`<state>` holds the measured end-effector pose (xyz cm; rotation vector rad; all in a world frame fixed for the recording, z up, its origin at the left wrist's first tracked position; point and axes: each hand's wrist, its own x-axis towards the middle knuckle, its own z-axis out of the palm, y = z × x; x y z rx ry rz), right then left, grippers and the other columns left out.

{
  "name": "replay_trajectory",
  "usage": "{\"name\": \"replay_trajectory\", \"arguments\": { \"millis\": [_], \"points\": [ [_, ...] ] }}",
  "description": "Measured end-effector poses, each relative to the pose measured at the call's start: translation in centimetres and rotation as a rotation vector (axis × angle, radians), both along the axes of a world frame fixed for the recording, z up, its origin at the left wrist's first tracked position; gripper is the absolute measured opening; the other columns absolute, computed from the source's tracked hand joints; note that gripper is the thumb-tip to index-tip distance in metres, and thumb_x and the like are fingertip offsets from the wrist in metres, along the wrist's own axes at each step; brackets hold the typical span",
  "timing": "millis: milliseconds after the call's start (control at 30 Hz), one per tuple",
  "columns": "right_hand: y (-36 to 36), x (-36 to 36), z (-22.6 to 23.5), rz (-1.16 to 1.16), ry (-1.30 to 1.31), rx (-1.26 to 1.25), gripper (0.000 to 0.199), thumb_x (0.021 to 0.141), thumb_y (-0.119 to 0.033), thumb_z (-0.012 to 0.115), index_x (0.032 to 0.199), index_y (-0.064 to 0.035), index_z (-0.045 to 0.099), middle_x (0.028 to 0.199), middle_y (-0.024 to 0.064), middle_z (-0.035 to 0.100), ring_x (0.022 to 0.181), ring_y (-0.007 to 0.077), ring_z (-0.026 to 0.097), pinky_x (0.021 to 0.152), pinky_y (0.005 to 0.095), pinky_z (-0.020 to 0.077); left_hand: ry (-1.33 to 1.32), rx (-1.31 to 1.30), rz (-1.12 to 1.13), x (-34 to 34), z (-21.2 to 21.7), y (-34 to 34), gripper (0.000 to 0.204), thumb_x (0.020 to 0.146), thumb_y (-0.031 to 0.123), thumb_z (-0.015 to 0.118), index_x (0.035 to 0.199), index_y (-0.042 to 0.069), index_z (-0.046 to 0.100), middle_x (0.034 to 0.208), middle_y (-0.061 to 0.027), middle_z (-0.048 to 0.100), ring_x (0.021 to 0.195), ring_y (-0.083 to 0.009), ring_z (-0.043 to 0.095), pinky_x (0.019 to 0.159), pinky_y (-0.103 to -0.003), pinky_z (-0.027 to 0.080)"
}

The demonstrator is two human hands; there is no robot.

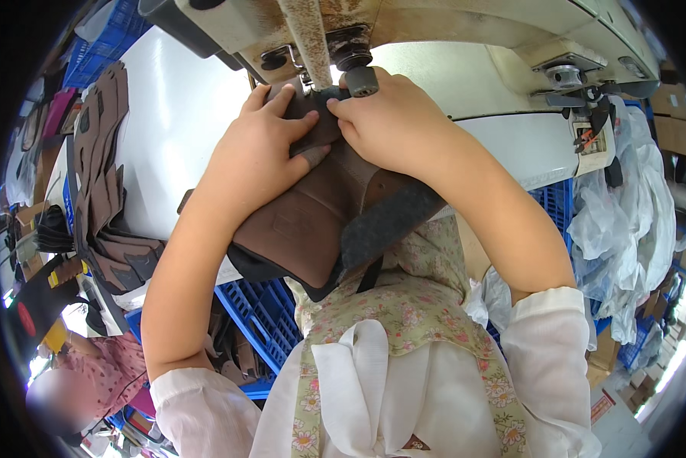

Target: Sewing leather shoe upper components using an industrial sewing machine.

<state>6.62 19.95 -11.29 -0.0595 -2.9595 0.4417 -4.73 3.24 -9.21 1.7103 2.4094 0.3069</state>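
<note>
A brown shoe or boot upper (293,229) with dark lining lies beneath both hands, its top end at the presser foot (306,82) of a sewing machine. Its lower part hangs over the table edge toward my lap, and a dark grey flap folds out on the right. My left hand (263,141) rests on the upper with spread fingers, the thumb wearing a greyish cover. My right hand (381,114) grips the upper's top edge beside the machine's round dark knob (361,81), thumb near the presser foot. Some right fingers are hidden.
The machine head (465,27) spans the top of the view over a white table (167,137). Brown cut pieces (102,153) are stacked at the left. Blue crates (259,317) stand below, plastic bags (621,206) hang at the right. Another person (114,366) sits at lower left.
</note>
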Motion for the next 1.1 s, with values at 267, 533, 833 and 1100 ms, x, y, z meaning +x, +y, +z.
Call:
{"name": "replay_trajectory", "arguments": {
  "millis": [267,533,833,1100],
  "points": [
    [0.0,-0.1,-0.7,0.000,0.052,-0.041,0.022,0.080,-0.017,0.063,0.097,-0.0110,0.074,0.102,0.0120,0.069,0.097,0.0320,0.063,0.084,0.0429,0.0519,0.025,0.056,-0.003,-0.1,-0.6,-0.4,0.041,0.075,0.027,0.074,0.109,0.005,0.071,0.131,-0.0228,0.055,0.112,-0.0348,0.053,0.095,-0.039,0.047],
    [0.0,-0.3,-1.3,-0.008,0.149,-0.043,0.016,0.078,-0.020,0.063,0.074,-0.0083,0.073,0.087,0.0100,0.063,0.090,0.0282,0.060,0.077,0.0403,0.0520,0.021,0.057,0.014,-0.3,-0.4,0.0,0.041,0.076,0.029,0.074,0.108,0.005,0.072,0.131,-0.0210,0.056,0.117,-0.0355,0.051,0.098,-0.040,0.045],
    [0.8,-0.3,-0.9,0.074,0.070,-0.154,0.021,0.079,-0.021,0.059,0.074,-0.0050,0.071,0.077,0.0141,0.066,0.086,0.0320,0.063,0.077,0.0439,0.0522,0.035,0.068,0.022,-0.5,-0.4,-0.1,0.041,0.075,0.033,0.075,0.105,0.005,0.073,0.127,-0.0186,0.058,0.123,-0.0351,0.049,0.100,-0.040,0.044],
    [0.9,-0.3,-0.9,0.066,0.115,-0.171,0.022,0.080,-0.021,0.057,0.077,-0.0041,0.070,0.079,0.0144,0.067,0.086,0.0324,0.063,0.079,0.0442,0.0517,-0.009,0.012,0.032,-0.8,0.3,0.4,0.040,0.075,0.034,0.075,0.102,0.004,0.073,0.125,-0.0182,0.059,0.119,-0.0342,0.052,0.099,-0.039,0.044]
  ]
}}
